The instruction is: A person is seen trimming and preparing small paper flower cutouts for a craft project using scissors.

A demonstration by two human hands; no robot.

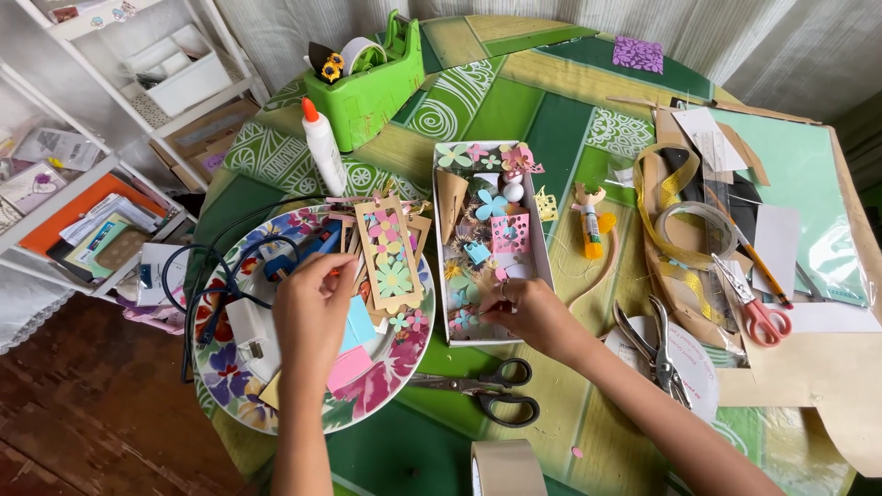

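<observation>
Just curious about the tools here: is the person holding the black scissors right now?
No, the black scissors lie untouched on the table, while the right hand reaches into the white box.

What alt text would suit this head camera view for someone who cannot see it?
Two bare hands work over a cluttered craft table: the left hand rests on a floral plate piled with paper cutouts, and the right hand reaches into a white box of paper flowers. Black scissors lie below.

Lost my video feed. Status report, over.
Left hand on flowered plate, fingering card pieces. Right hand pinching paper flower in white box. Black scissors lie below, clear of both.
</observation>
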